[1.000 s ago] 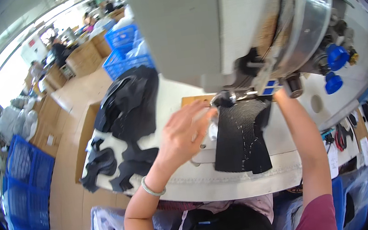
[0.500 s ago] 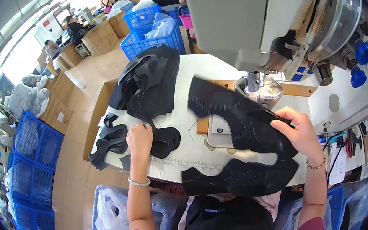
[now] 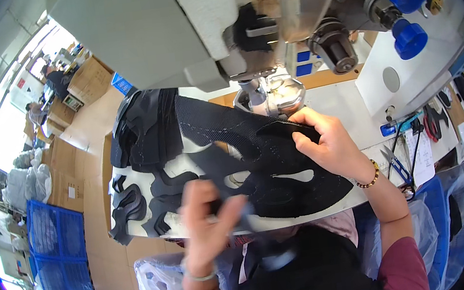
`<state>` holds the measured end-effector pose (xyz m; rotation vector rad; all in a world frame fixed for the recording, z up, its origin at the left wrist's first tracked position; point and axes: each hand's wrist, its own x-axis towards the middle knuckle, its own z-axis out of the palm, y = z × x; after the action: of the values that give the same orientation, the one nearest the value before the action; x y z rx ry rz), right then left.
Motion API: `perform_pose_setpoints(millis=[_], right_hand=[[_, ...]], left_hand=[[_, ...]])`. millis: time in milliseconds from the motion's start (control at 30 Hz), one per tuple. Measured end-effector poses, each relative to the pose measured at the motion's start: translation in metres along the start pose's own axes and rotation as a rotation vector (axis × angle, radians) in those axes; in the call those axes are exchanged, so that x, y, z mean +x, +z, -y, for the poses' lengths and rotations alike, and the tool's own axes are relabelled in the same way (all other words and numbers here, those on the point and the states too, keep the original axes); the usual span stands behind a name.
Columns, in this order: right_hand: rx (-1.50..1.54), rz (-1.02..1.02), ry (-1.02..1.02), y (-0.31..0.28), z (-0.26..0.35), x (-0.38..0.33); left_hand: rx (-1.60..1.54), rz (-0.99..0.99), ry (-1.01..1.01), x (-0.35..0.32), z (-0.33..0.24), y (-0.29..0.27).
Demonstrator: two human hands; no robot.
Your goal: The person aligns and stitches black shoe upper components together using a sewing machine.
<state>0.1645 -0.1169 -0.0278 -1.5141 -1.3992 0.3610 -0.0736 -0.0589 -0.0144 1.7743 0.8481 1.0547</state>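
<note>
My right hand [image 3: 329, 143] is closed on the upper right edge of a large black mesh fabric piece [image 3: 221, 124], with curved cutouts, lying over the white machine table [image 3: 335, 110]. Near the table's front edge my left hand [image 3: 210, 223] is smeared by motion. A blurred dark strip [image 3: 214, 167] passes beside its fingers; whether they hold it I cannot make out. Small curved black pieces [image 3: 129, 207] lie in piles left of that hand. Farther back rests a stack of larger black pieces [image 3: 151, 126]. The machine's metal post [image 3: 258, 98] stands just beyond the mesh piece.
A grey sewing machine head [image 3: 138, 37] hangs over the far side. Blue-handled snips [image 3: 398, 166] and red-handled scissors [image 3: 433, 120] lie at the right. Plastic-lined blue bins [image 3: 436, 224] stand below the table. Blue crates [image 3: 58, 241] and cartons [image 3: 64, 171] line the left floor.
My right hand has brought the black piece down and left, flatter over the table. My left hand has left the small pieces and come nearer to me. The view has shifted right.
</note>
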Motion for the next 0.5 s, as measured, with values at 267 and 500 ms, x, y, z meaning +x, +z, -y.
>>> perform_pose_setpoints(millis=[267, 500], right_hand=[[0.061, -0.026, -0.168, -0.002, 0.005, 0.003], [0.029, 0.151, -0.413, -0.039, 0.03, 0.001]], left_hand=[[0.089, 0.023, -0.003, 0.013, 0.019, 0.071], [0.643, 0.065, 0.764, 0.043, -0.039, 0.032]])
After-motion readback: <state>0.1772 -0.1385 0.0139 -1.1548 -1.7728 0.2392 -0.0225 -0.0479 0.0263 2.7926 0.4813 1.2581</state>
